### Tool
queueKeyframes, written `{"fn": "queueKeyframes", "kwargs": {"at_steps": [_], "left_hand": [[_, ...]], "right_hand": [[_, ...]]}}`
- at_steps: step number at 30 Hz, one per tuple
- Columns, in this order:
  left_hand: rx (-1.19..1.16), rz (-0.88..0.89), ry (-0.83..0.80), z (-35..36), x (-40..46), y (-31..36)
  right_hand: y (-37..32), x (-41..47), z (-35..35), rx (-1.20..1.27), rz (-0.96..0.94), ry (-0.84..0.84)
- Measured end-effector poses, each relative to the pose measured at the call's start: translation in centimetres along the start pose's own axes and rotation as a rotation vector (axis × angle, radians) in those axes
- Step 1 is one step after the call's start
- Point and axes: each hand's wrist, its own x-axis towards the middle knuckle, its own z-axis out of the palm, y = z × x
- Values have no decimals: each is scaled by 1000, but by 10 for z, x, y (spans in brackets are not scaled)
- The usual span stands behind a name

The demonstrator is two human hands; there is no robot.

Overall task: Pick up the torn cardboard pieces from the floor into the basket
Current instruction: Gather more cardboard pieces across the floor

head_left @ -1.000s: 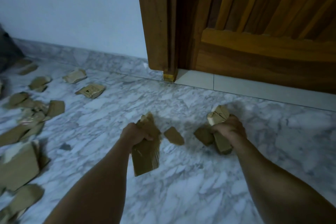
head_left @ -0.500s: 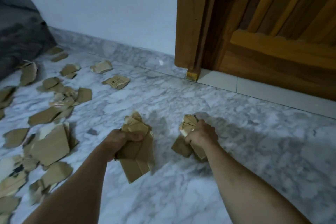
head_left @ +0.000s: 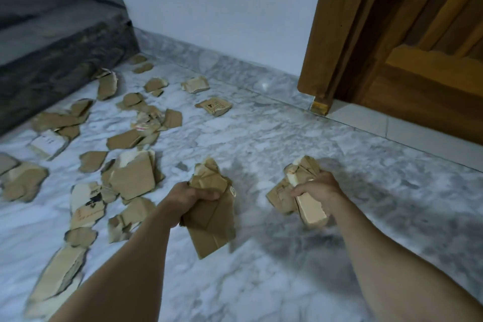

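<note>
The left hand [head_left: 187,195] is curled tight round a wad of brown cardboard [head_left: 213,213] whose lower edge hangs below the fist, above the marble floor [head_left: 274,138]. The right hand [head_left: 317,188] grips a second wad [head_left: 303,191], a pale thick strip jutting down past the wrist and crumpled brown ends sticking up above the knuckles. Both fists are held in the air, well apart from each other, with bare floor between and in front of them running to the skirting under the white wall [head_left: 222,8]. To the right the floor stays open up to the pale threshold strip and the wooden door [head_left: 418,60], whose frame foot ends at the skirting. The left side is crowded: loose scraps [head_left: 136,178] lie scattered from just beside the left forearm back to the dark sofa [head_left: 60,42], some overlapping in a heap, one long piece [head_left: 58,278] lying at the bottom left edge of the view. A printed scrap [head_left: 214,106] and a pale one [head_left: 196,84] lie apart from the rest, nearer the wall. The sofa's front edge bounds the litter at the far left. No basket shows in the view.
</note>
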Motion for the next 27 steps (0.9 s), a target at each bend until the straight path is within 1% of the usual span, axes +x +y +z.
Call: {"fn": "queueKeyframes", "kwargs": {"at_steps": [3, 5, 8, 10, 14, 17, 19, 23, 27], "left_hand": [[3, -4, 93, -36, -19, -12], [-3, -10, 179, -66, -34, -23], [-1, -33, 325, -115, -57, -47], [-61, -77, 402, -148, -76, -68], [-131, -192, 516, -201, -106, -117], [-152, -234, 537, -215, -109, -145], [-94, -244, 551, -216, -102, -151], [110, -246, 554, -221, -81, -151], [133, -291, 586, -212, -81, -151]], "right_hand": [[-36, -20, 39, 156, -95, -140], [-66, -39, 70, 156, -178, -239], [-108, -74, 127, -3, -282, -395], [-127, -92, 173, -151, -369, -464], [-146, -123, 258, -529, -544, -475], [-145, -131, 306, -698, -592, -482], [-138, -131, 331, -797, -590, -489], [-129, -136, 352, -950, -600, -413], [-129, -142, 347, -958, -631, -352]]}}
